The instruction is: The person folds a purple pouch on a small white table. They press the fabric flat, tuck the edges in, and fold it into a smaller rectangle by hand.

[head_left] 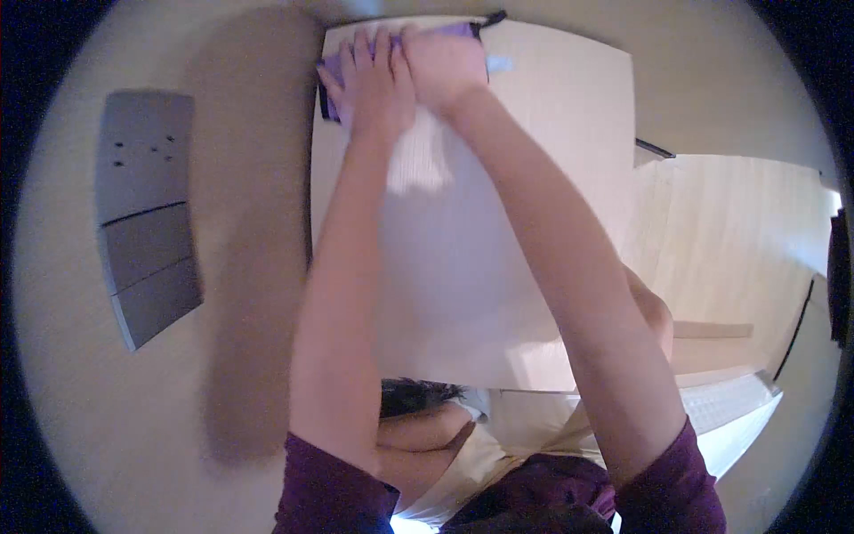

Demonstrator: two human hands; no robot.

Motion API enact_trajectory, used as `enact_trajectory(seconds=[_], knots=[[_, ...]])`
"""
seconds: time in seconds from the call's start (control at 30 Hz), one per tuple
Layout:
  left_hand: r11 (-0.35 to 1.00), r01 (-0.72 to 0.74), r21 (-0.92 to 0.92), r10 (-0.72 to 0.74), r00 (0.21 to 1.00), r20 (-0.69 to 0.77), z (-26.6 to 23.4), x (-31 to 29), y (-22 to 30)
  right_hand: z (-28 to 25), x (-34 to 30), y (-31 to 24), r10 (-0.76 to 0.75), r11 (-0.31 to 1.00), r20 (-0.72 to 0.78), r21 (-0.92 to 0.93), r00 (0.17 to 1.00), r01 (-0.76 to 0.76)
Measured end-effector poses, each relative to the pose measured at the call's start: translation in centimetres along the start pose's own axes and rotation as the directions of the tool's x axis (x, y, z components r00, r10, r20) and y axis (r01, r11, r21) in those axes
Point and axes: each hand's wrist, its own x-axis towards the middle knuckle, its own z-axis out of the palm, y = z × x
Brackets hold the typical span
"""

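A flat purple pouch-like thing (463,31) with black edging lies at the far left corner of a pale wood-grain table (551,133). From its right end sticks out a short black tab (495,18). My left hand (375,84) rests flat on the pouch with its fingers spread toward the far edge. Pressed close beside it, my right hand (445,67) is also on the pouch. Glare washes out the right hand, and its fingers are mostly hidden. Both arms reach straight out across the tabletop.
Grey panels (147,205) with a few small dark holes are on the wall at left. A lower pale wooden surface (721,222) lies to the right, with a white slatted unit (729,405) nearer me. My bent legs (427,445) are below the table's near edge.
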Motion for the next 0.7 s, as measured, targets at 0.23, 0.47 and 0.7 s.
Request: enact_trajectory(seconds=[0.23, 0.47, 0.7], knots=[[0.999, -0.011, -0.046, 0.013, 0.999, 0.052, -3.4, -8.5, 3.5, -1.4, -9.3, -0.2, 0.015, 0.996, -0.029, 0.092, 0.999, -0.013], [0.998, -0.060, -0.025, 0.063, 0.985, 0.158, -8.9, -17.1, 6.2, -4.9, -18.7, -1.9, 0.065, 0.996, 0.000, 0.063, 0.998, -0.065], [0.995, -0.081, -0.065, 0.095, 0.966, 0.242, -14.1, -24.3, 8.8, -7.9, -27.5, -3.2, 0.132, 0.985, 0.136, 0.094, 0.982, -0.146]])
